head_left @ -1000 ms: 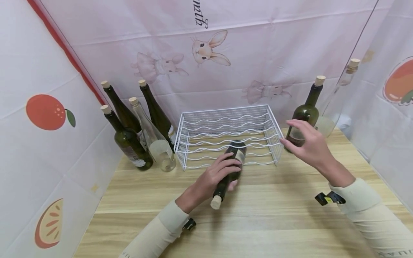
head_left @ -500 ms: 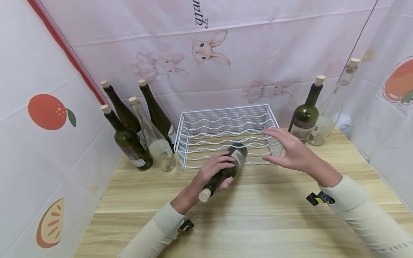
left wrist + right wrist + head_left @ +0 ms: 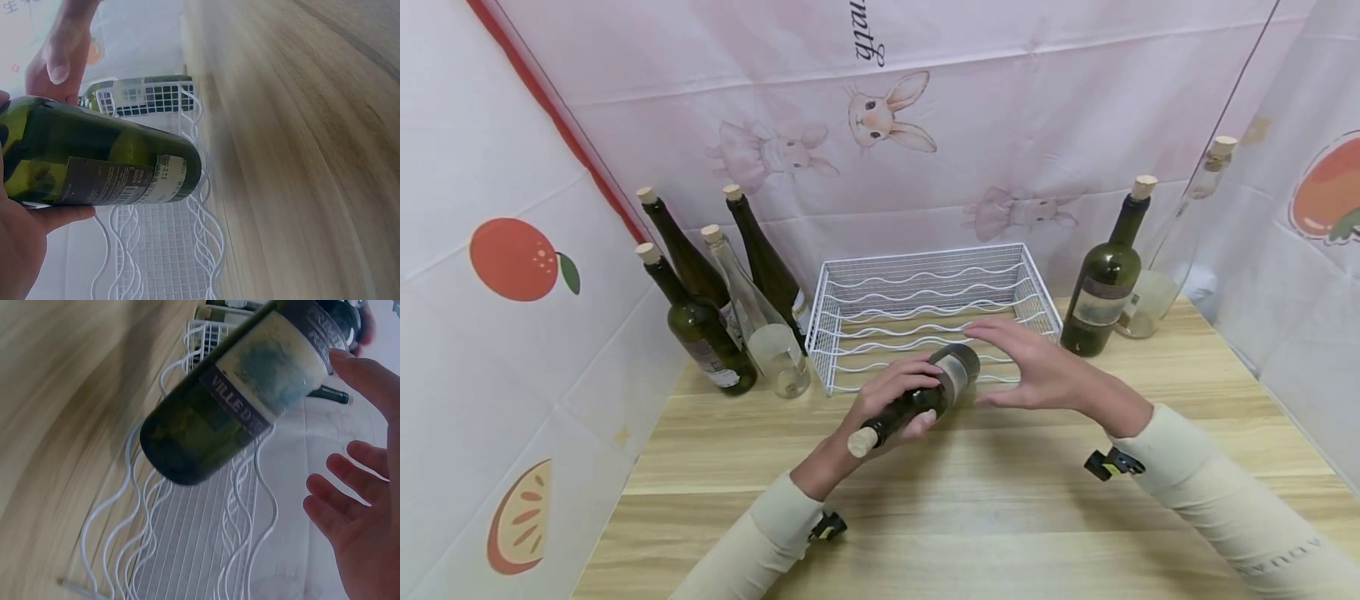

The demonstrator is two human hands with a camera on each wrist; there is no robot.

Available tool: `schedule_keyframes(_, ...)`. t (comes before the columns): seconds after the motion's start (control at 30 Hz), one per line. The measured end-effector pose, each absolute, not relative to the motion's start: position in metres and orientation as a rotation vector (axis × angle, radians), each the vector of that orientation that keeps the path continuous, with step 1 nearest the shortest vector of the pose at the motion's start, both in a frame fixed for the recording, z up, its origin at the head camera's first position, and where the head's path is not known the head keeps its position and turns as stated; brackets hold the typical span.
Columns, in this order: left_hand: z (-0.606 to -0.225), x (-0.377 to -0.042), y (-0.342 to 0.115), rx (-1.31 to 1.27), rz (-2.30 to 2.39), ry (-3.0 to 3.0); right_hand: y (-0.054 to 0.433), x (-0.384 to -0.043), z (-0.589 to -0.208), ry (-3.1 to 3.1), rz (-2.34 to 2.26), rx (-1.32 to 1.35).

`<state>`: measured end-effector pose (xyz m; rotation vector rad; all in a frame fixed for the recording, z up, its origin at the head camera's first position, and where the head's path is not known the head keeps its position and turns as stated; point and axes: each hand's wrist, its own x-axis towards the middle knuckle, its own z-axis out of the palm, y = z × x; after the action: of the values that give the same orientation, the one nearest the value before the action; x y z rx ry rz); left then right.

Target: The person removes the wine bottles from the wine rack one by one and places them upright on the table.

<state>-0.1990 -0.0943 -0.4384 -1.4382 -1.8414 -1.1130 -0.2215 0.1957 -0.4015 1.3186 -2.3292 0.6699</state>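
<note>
My left hand (image 3: 886,398) grips a dark green wine bottle (image 3: 958,375) round its upper body. The bottle is tilted, its cork toward me and its base over the front of the white wire rack (image 3: 917,271). In the right wrist view the bottle's front label (image 3: 269,369) shows, and in the left wrist view its back label (image 3: 112,181). My right hand (image 3: 1037,367) is spread beside the bottle's base, thumb and fingers apart, holding nothing. Its thumb overlaps the label's edge in the right wrist view. The rack has wavy wire tiers and mesh sides.
On the left stand several corked bottles, among them a green bottle (image 3: 703,342) and a clear bottle (image 3: 775,350). To the right of the rack are another green bottle (image 3: 1101,292) and a clear bottle (image 3: 1157,275). Printed cloth (image 3: 880,192) hangs behind the wooden table (image 3: 970,508).
My left hand has drawn the bottle toward me and left, swinging its cork leftward and its base out over the rack's front. My right hand has moved left from the standing green bottle toward the held one.
</note>
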Motion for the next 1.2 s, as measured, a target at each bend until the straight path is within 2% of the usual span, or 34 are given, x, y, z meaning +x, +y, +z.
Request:
schedule_keyframes(0.47,-0.429,-0.19,-0.095,-1.408,-1.214,-1.836,0.171,-0.217,-0.407,-2.353,0.653,1.398)
schedule_keyframes(1.2,-0.432,-0.185,-0.099,-1.352,-1.339,-1.888,0.155,-0.213,-0.415,-2.393,0.619,1.385)
